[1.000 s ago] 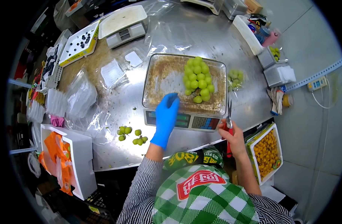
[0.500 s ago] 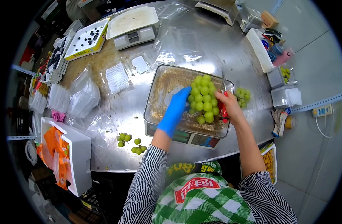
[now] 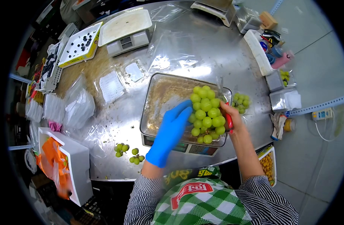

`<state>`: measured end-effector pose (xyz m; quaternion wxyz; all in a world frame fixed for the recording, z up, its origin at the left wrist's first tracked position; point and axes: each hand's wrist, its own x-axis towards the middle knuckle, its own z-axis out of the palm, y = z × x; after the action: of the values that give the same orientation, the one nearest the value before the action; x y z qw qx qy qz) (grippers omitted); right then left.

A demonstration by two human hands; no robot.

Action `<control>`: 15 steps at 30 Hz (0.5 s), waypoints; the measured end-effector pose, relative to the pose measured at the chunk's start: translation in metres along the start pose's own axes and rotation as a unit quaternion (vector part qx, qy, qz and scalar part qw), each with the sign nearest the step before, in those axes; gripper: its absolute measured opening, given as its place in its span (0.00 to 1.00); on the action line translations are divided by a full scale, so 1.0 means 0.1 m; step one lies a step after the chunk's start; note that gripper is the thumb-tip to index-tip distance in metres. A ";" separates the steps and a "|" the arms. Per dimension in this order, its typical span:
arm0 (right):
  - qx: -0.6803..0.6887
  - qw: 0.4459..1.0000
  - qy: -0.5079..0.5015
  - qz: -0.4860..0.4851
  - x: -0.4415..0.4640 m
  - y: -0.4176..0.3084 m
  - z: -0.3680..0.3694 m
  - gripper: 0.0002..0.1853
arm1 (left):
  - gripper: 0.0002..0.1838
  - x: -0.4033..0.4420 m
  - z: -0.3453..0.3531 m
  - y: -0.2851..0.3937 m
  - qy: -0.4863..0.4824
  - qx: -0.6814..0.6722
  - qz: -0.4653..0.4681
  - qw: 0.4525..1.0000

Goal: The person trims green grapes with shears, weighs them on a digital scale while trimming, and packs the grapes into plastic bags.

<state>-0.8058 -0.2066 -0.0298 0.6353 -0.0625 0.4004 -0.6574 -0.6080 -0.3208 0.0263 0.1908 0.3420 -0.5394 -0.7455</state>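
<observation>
A bunch of green grapes (image 3: 206,114) is held up over the metal pan of a scale (image 3: 162,88). My left hand (image 3: 169,129), in a blue glove, cups the bunch from the left with its fingertips against the grapes. On the other side my bare right hand (image 3: 233,117) grips red-handled scissors (image 3: 229,117), the blades pointing away from me. Its fingertips also touch the right side of the bunch. Part of the scissors is hidden behind the grapes and fingers. Another bunch of green grapes (image 3: 240,102) lies just right of the pan.
Small grape clusters (image 3: 121,149) lie at the table's near left. A foam box (image 3: 76,165) with orange wrapping stands beside them. Further back are a second scale (image 3: 127,30), clear bags (image 3: 172,52), a netted foam sheet (image 3: 112,87) and a tray of dark berries (image 3: 80,44).
The bunch has turned between my hands and sits slightly lower and closer in view. My left hand has shifted down with its fingers more spread. The scissors stay in my right hand.
</observation>
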 end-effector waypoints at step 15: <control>-0.254 0.967 -0.020 0.006 -0.26 0.30 0.96 0.25 | 0.28 -0.41 -0.38 -0.49 0.035 -0.439 -0.093 0.893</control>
<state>-0.7214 -0.2226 0.0277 0.6105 -0.2324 0.5423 -0.5284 -0.5476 -0.3026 -0.0143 0.2704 0.2976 -0.1158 -0.9082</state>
